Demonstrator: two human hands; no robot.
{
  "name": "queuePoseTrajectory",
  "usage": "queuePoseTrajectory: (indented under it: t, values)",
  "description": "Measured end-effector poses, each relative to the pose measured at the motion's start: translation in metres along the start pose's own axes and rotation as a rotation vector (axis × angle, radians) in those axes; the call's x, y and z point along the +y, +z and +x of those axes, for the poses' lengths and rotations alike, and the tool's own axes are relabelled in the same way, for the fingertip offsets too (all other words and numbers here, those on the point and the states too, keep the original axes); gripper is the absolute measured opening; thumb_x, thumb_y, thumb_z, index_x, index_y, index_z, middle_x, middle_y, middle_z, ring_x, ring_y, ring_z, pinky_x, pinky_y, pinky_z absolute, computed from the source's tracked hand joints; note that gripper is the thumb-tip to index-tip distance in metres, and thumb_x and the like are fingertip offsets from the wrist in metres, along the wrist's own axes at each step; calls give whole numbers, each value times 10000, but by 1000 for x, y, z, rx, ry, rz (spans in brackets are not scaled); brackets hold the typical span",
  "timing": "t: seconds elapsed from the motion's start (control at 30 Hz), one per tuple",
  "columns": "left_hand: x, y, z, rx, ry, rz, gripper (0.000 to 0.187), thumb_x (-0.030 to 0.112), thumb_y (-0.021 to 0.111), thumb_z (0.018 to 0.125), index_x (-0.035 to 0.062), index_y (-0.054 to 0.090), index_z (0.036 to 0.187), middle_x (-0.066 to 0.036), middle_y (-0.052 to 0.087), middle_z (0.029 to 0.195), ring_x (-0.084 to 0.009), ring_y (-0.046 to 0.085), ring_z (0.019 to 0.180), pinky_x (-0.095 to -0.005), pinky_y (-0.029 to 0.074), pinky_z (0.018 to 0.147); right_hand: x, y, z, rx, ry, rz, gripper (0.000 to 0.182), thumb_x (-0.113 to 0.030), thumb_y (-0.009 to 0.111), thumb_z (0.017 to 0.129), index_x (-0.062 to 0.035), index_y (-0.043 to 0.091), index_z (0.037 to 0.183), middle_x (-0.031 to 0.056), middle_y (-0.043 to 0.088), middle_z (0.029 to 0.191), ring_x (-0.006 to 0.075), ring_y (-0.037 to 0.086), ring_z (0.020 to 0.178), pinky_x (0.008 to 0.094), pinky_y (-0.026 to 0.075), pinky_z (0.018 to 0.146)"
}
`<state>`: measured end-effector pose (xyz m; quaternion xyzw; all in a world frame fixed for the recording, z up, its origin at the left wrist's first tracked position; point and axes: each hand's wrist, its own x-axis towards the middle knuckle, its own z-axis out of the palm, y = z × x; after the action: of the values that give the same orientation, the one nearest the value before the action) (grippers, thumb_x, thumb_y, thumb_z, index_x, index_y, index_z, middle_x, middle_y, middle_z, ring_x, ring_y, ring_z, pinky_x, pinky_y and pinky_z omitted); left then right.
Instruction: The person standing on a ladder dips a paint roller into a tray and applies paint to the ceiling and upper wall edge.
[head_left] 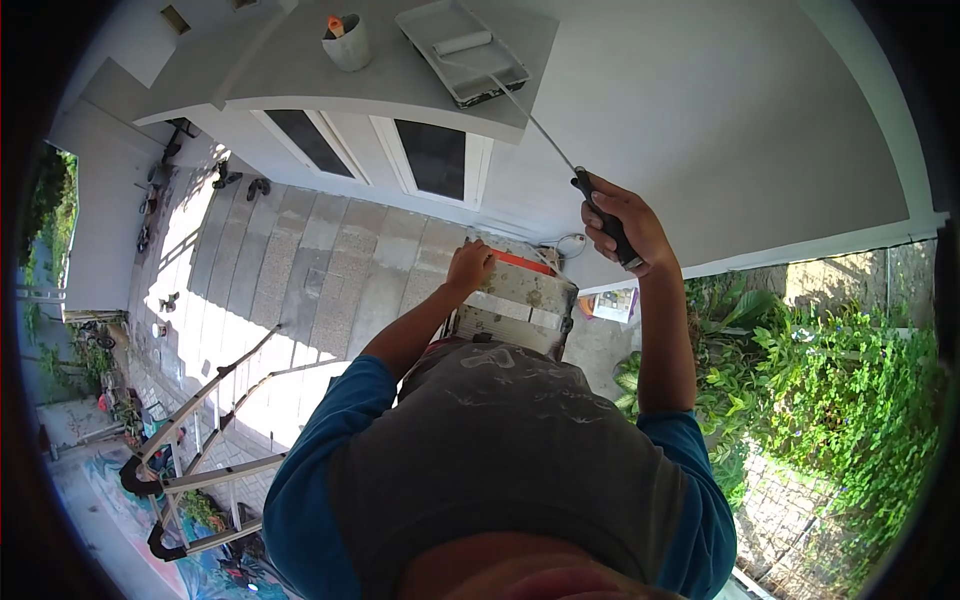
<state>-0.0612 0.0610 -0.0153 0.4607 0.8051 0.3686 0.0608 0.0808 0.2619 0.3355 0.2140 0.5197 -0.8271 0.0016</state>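
My right hand (pixel 627 225) is wrapped round the black handle of a paint roller (pixel 532 118). Its thin metal rod runs up and left to a white roller head, which lies in a grey paint tray (pixel 415 27) on a ledge. My left hand (pixel 470 266) is closed on the orange-red top edge of the ladder (pixel 522 262) in front of my body. Left of the tray, a whitish bucket (pixel 350 50) with an orange-handled tool in it stands on the same ledge.
The grey ledge (pixel 300 75) juts out above two dark windows. A second ladder (pixel 215 475) stands at lower left. Far below is a tiled floor (pixel 320 250) with shoes. Green plants (pixel 830 400) grow at right, beneath a grey wall (pixel 700 120).
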Motion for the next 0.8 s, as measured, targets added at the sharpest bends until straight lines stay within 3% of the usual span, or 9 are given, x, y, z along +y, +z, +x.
queuePoseTrajectory:
  t: [0.1, 0.17, 0.43, 0.5, 0.6, 0.63, 0.7, 0.73, 0.8]
  values:
    - [-4, 1, 0, -8, -10, 28, 180, 242, 660, 894, 65, 650, 861, -84, 610, 903, -306, 606, 905, -465, 468, 827, -15, 7, -6, -24, -55, -128, 550, -65, 489, 955, -17, 397, 1496, 21, 494, 733, 72, 427, 475, 215, 385, 387]
    - [-5, 2, 0, -26, -13, 43, 176, 239, 655, 894, 65, 654, 865, -82, 618, 915, -305, 606, 914, -464, 467, 831, -22, 9, -21, 125, -100, -535, 563, -26, 512, 924, -47, 448, 1483, 22, 530, 729, 68, 464, 496, 221, 406, 425]
    - [-6, 3, 0, -5, -1, 11, 167, 232, 658, 888, 67, 656, 866, -79, 617, 916, -301, 605, 921, -465, 468, 827, -39, 21, -66, 304, -180, -978, 650, 33, 636, 860, -98, 480, 1477, 36, 581, 764, 68, 495, 546, 248, 438, 545]
    - [-6, 3, 0, -6, 4, 15, 166, 232, 658, 888, 67, 655, 862, -79, 616, 915, -301, 605, 918, -467, 468, 823, -36, 19, -70, 364, -319, -1259, 608, -44, 679, 841, -41, 511, 1425, 226, 690, 929, 325, 686, 742, 382, 529, 739]
    - [-7, 4, 0, -14, 2, 28, 170, 231, 657, 889, 65, 653, 858, -79, 612, 912, -306, 602, 914, -469, 467, 816, -28, 20, -72, 400, -347, -1354, 590, -69, 691, 823, -18, 534, 1389, 282, 675, 990, 420, 676, 890, 412, 514, 829]
    - [-7, 5, -1, -2, 9, 23, 172, 234, 657, 889, 65, 653, 859, -80, 611, 910, -310, 601, 912, -470, 467, 814, -19, 17, -69, 404, -355, -1355, 590, -69, 691, 823, -18, 534, 1389, 282, 675, 990, 420, 676, 890, 412, 514, 829]
    - [-6, 4, -3, 3, 14, 14, 176, 240, 656, 892, 66, 655, 863, -87, 608, 907, -319, 599, 909, -473, 467, 813, -5, 9, -65, 429, -341, -1324, 592, -60, 717, 797, 22, 547, 1358, 224, 677, 896, 279, 651, 791, 353, 502, 773]
    - [-4, 2, -2, 0, 23, 12, 179, 243, 654, 896, 67, 657, 864, -92, 607, 906, -324, 598, 909, -475, 467, 814, -8, 19, -67, 380, -305, -1268, 520, -56, 710, 799, 60, 580, 1289, 217, 672, 890, 269, 650, 785, 345, 498, 763]
    - [-8, 7, -2, 7, 11, 26, 187, 250, 651, 902, 67, 659, 861, -100, 608, 910, -327, 598, 909, -478, 468, 815, 6, 7, -61, 283, -227, -1210, 376, -61, 694, 837, 79, 609, 1175, 146, 638, 776, 188, 628, 613, 331, 500, 610]
